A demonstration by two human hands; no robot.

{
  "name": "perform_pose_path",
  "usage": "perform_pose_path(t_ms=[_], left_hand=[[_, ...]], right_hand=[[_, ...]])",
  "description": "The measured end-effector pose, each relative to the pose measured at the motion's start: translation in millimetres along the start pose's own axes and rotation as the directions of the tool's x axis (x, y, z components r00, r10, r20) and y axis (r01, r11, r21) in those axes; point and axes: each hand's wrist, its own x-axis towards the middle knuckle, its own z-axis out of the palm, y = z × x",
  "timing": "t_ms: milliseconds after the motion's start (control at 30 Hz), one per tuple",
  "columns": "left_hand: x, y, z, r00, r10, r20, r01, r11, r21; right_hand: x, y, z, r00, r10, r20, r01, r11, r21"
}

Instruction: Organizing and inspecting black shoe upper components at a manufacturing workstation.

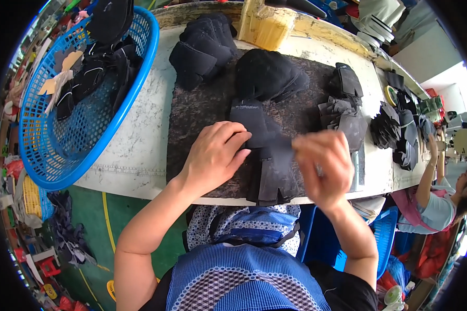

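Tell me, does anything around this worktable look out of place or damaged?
Yes: a loose dark fabric heap lies on the green floor left of the table, odd when other dark pieces are stacked. The mottled board also looks scuffed.

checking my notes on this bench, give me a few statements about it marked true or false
1. The blue basket is left of the dark board. True.
2. The left hand is over the board. True.
3. Both hands look equally sharp. False: the right hand is blurred, the left hand is sharper.
4. Dark pieces are stacked on the board. True.
5. Everything worn here is plain red. False: the apron is patterned blue.
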Motion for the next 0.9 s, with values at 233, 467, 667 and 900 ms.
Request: perform_pose_path(t_ms=[233,467,667,900], left_hand=[[27,-17,0,0.974,-0.071,-0.217,0.038,0.988,-0.149],[97,-43,24,0.983,-0.077,-0.167,0.083,0.996,0.031],[136,-71,35,0.991,0.015,-0.134,0.0,0.994,0.111],[103,-49,-3,0.965,0.087,-0.247,-0.075,0.995,0.058]], right_hand=[[-64,-7,-8,0.964,0.019,0.266,-0.017,1.0,-0.009],[26,70,34,0.8,0.595,0.07,-0.589,0.76,0.274],[59,118,62,0.778,0.614,0.135,-0.621,0.783,0.016],[35,73,-71,0.834,0.5,-0.232,-0.475,0.866,0.159]])
